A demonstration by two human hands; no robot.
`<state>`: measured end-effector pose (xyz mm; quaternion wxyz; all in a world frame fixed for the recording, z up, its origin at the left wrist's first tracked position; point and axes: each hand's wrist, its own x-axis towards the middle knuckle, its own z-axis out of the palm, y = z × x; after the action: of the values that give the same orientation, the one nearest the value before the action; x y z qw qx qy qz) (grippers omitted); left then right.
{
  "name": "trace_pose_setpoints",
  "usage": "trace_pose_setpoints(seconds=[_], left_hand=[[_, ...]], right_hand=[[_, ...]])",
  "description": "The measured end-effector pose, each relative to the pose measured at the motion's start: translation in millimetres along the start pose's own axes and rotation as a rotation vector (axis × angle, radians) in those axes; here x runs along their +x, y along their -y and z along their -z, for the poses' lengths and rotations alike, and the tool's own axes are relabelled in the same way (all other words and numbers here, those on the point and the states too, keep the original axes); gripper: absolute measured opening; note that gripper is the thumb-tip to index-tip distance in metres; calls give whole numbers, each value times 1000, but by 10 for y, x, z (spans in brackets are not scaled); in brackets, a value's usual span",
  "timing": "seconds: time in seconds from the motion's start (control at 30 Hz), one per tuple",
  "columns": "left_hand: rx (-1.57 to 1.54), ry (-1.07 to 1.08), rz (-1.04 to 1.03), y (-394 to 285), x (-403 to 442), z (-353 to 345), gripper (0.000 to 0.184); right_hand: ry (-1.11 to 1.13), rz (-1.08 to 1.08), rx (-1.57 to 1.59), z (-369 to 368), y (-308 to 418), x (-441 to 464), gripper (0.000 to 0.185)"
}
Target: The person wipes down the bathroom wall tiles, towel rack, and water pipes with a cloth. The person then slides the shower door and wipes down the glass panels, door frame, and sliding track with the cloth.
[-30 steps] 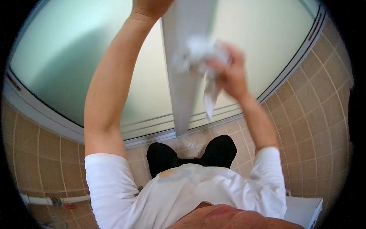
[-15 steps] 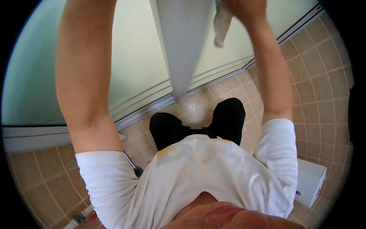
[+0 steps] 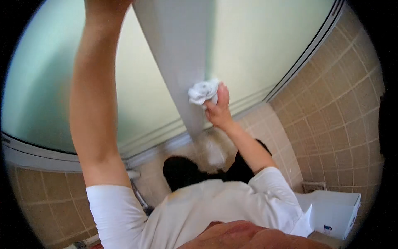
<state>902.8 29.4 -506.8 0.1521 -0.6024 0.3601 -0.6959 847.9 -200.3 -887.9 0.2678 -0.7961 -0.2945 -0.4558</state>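
Note:
A bunched white cloth (image 3: 203, 92) is in my right hand (image 3: 220, 107), whose fingers are closed round it. The cloth is over the lower part of a wide grey metal upright (image 3: 170, 45) and appears pressed to it. Frosted glass panels stand on both sides of this upright, a left panel (image 3: 137, 83) and a right panel (image 3: 253, 45). My left arm reaches up along the left panel. Only the base of my left hand (image 3: 110, 5) shows at the top edge; its fingers are out of frame.
Below the glass runs a metal bottom rail (image 3: 153, 146). A white box (image 3: 336, 213) stands on my right near the tiled wall (image 3: 331, 124). A floor drain (image 3: 314, 186) lies beside the box. Beige tiles cover the floor around my dark-clad legs (image 3: 180, 172).
My right hand has come down and to the left with the cloth, from high on the right panel to the grey upright. My left arm has shifted slightly.

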Motion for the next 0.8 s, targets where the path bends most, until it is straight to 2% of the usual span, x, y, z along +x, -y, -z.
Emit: trace_pose_setpoints(seconds=[0.07,0.13,0.2,0.23,0.3,0.33,0.4,0.43,0.47,0.5,0.53,0.6,0.73,0.8], left_hand=[[-310,-192,610,-492,-1,-28,51],[-353,-133,603,-554,79,57,52],[14,-67,395,-562,26,36,56],[13,-79,379,-659,28,5,56],[-13,-80,442,-924,52,41,44],[20,20,446,-1024,36,105,48],[34,86,446,-1106,23,144,48],[65,110,459,-1127,45,151,49],[91,136,473,-1145,62,144,49],[121,144,471,-1143,55,118,50],[131,137,385,-1080,11,109,50],[127,201,440,-1140,-45,89,51],[154,235,415,-1182,-21,27,52],[190,235,381,-1202,32,-27,52]], right_hand=[[18,35,-24,62,-47,154,34],[-26,111,-52,271,-61,473,32],[-225,183,-42,368,-22,1017,28],[-316,242,-59,435,-4,1302,26],[-382,343,-97,567,98,1800,19],[-404,343,-109,581,54,1906,19],[-369,495,-16,621,-68,2079,21],[-378,503,-68,646,-147,2092,13],[-395,504,-86,695,-246,2151,13],[-440,485,-86,756,-360,2206,16],[-487,462,-89,826,-476,2256,18],[-517,434,-121,901,-710,2342,25],[-561,419,-134,1125,-1219,2461,33],[-547,338,-103,1313,-1563,2515,51]])
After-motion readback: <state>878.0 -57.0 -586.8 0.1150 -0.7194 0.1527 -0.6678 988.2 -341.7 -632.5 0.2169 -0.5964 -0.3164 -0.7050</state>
